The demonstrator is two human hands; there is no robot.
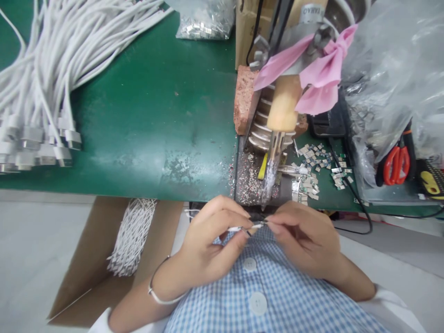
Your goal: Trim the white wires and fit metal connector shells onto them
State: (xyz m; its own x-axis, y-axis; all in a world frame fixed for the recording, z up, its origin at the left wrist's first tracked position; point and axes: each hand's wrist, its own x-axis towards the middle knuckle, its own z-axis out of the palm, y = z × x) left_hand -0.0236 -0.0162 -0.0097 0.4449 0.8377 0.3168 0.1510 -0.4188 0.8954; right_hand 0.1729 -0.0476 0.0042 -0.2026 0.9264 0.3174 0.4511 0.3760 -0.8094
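Note:
My left hand (218, 240) is closed in a pinch around a white cable (235, 229), whose stripped end points to the right. My right hand (308, 238) meets it from the other side, thumb and forefinger pressed on a small metal piece (264, 222) at the cable's tip. Fingers hide most of that piece. Just above both hands, a soldering iron (272, 171) hangs from a stand with its tip pointing down. Small loose connectors (308, 185) lie scattered on the bench to the right of the iron.
White USB cables (62, 69) are heaped on the green bench (149, 101) at left. A cardboard box (152, 245) below holds more cables. A brick (244, 99), pink cloth strip (321, 88), bag of metal parts (206, 21) and red-handled pliers (397, 164) stand or lie around.

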